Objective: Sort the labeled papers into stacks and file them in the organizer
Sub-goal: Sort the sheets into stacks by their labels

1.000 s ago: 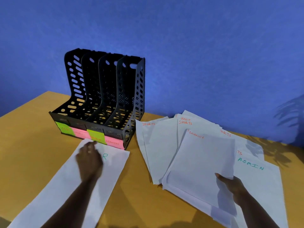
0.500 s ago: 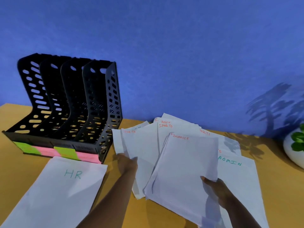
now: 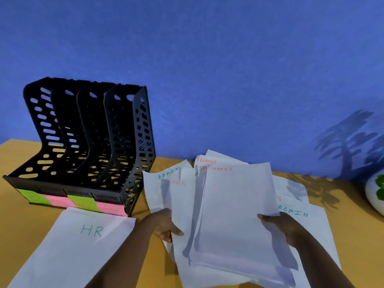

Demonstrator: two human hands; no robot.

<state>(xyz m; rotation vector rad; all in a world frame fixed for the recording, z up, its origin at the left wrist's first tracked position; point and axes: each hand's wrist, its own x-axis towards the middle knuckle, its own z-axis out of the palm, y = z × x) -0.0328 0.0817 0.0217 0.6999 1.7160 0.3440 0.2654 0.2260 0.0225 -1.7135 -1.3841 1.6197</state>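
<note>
Both my hands were on the loose pile of papers (image 3: 234, 215) at the right of the wooden table (image 3: 18, 221). My left hand (image 3: 164, 225) gripped the near left edge of the fanned sheets, thumb on top and fingers tucked beneath. My right hand (image 3: 282, 227) clasped the right edge of the top sheet, thumb pressed across the paper, the rest of the fingers hidden under it. That top sheet read FINANCE in red at its far end, and it was lifted and tilted above the others. Behind it peeked another FINANCE sheet and one starting SPO, the rest covered. To the left, a sheet marked ADMIN in green (image 3: 166, 183) fanned out towards the black organizer (image 3: 87, 142). A second ADMIN sheet (image 3: 307, 221) lay flat on the table at the right, partly under my right wrist.

The HR sheet (image 3: 79, 246) lay alone on the near left, flat, just in front of the organizer and touching none of the pile. The organizer stood at the far left with four upright slots, all showing no paper inside. Green and pink sticky labels (image 3: 83, 203) ran along its near lip; their writing was too faint to read. At the far right edge sat a white pot (image 3: 374, 196) with a green leaf, against the blue wall (image 3: 207, 59)
</note>
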